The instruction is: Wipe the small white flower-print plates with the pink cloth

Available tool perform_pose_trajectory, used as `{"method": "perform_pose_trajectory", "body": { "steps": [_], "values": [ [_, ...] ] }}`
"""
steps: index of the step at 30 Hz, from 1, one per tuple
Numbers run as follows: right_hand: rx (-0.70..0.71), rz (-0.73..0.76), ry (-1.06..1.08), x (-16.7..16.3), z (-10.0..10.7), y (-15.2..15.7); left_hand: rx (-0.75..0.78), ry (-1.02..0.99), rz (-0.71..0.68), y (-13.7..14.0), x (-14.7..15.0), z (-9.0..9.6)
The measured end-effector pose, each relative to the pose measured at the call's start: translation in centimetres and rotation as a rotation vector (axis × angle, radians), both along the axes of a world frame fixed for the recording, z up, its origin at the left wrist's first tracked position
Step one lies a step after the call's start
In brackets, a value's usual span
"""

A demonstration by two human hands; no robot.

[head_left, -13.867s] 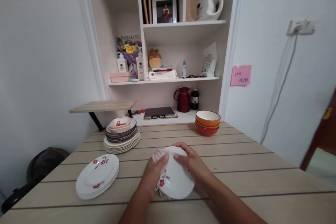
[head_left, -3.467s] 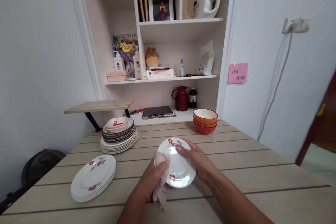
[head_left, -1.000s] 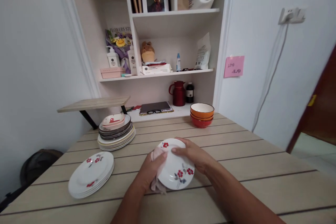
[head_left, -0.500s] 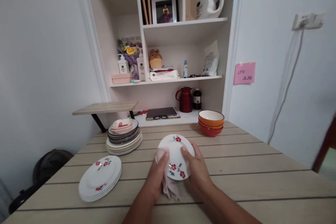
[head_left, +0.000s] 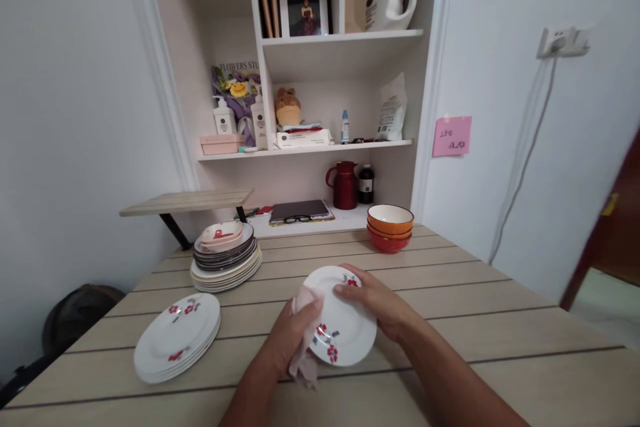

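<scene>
A white plate (head_left: 345, 323) with red flowers is held up, tilted, over the wooden table. My right hand (head_left: 377, 300) grips its upper right edge, thumb on the face and fingers behind. At the plate's left rim my left hand (head_left: 295, 327) is closed on a pale pink cloth (head_left: 305, 360), pressing it against the plate; the cloth's lower end hangs down. To the left lies a stack of matching flowered plates (head_left: 177, 337). Behind that stands a taller stack of plates (head_left: 225, 263), topped by small pinkish dishes (head_left: 221, 235).
Orange and red bowls (head_left: 390, 228) are stacked at the table's back right. A small raised wooden shelf (head_left: 187, 201) stands at the back left. Beyond the table, a white shelf unit holds a red jug (head_left: 345, 185), a dark bottle (head_left: 367, 185) and a dark folder (head_left: 299, 211).
The held plate has turned clockwise, its flowers shifting round, and my right hand has moved up along its rim. The whole view has shifted slightly, moving the background left.
</scene>
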State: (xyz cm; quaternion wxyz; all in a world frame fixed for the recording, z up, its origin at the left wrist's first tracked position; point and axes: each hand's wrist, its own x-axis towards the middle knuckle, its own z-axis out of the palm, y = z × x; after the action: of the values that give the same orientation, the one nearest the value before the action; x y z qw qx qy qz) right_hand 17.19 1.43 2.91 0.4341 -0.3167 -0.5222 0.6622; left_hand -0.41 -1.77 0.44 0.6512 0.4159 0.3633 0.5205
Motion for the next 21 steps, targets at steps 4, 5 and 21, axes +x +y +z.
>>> {"method": "perform_pose_trajectory", "body": {
  "steps": [4, 5, 21],
  "values": [
    [-0.017, -0.037, 0.013, -0.4, -0.1, -0.1, -0.013, 0.032, -0.038, 0.1, -0.2, -0.1],
    [-0.020, -0.078, 0.012, -0.7, -0.2, -0.1, -0.020, 0.031, -0.036, 0.3, -0.3, -0.2],
    [0.054, -0.414, 0.211, -3.6, -2.0, 0.2, -0.025, 0.043, 0.180, 1.6, 0.0, -1.3]
  ]
}}
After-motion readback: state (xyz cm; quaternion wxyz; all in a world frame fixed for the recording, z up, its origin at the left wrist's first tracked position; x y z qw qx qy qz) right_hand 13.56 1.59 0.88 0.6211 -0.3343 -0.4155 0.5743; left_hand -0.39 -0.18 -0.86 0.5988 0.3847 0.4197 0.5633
